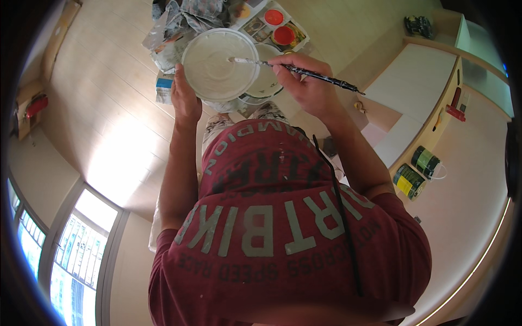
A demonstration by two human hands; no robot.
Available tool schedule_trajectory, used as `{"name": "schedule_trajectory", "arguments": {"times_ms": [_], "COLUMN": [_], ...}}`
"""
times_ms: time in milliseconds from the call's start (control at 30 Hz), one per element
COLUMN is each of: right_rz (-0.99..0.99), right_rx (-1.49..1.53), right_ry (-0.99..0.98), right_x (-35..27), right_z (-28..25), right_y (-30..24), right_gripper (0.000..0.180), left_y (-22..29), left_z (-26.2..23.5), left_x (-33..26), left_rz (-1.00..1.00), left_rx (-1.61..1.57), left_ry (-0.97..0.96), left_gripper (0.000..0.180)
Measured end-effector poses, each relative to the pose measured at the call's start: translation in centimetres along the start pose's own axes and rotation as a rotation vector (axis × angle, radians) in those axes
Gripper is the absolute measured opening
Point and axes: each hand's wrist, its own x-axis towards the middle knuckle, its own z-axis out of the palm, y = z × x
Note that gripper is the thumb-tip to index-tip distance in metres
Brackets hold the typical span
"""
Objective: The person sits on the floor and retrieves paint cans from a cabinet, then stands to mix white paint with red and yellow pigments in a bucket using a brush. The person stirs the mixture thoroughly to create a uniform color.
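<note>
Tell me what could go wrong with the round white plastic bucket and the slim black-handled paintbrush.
The bucket may tip: the left hand is visible only at its left side.

The paintbrush in the right hand, its tip whitened, could drip onto the maroon T-shirt if pulled back.

On the pale counter (pixel 476 157) at the right, two cans are placed close to its left edge: a dark green can (pixel 424 159) with a thin handle and a yellow-and-dark can (pixel 409 181). Farther along this edge is a red tool (pixel 455 113) (its exact kind I cannot tell). At lower left there is a window (pixel 79 247).
</note>
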Motion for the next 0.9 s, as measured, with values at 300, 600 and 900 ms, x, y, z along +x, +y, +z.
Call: {"name": "schedule_trajectory", "arguments": {"times_ms": [300,600,900], "right_rz": [-0.032,-0.035,0.009], "right_rx": [-0.024,-0.026,0.107], "right_ry": [0.011,-0.036,0.037], "right_x": [1.1,2.2,1.4], "right_z": [-0.2,-0.2,-1.0], "right_y": [0.0,-0.8,1.5], "right_gripper": [0.013,0.013,0.013], "left_y": [-6.0,-7.4,-2.7], "left_z": [-2.9,-2.8,-0.5], "left_x": [1.5,1.1,0.5], "left_rz": [0.698,0.551,0.065], "left_rx": [0.702,0.665,0.168], "left_ry": [-0.049,-0.074,0.018], "left_gripper": [0.063,0.083,0.059]}}
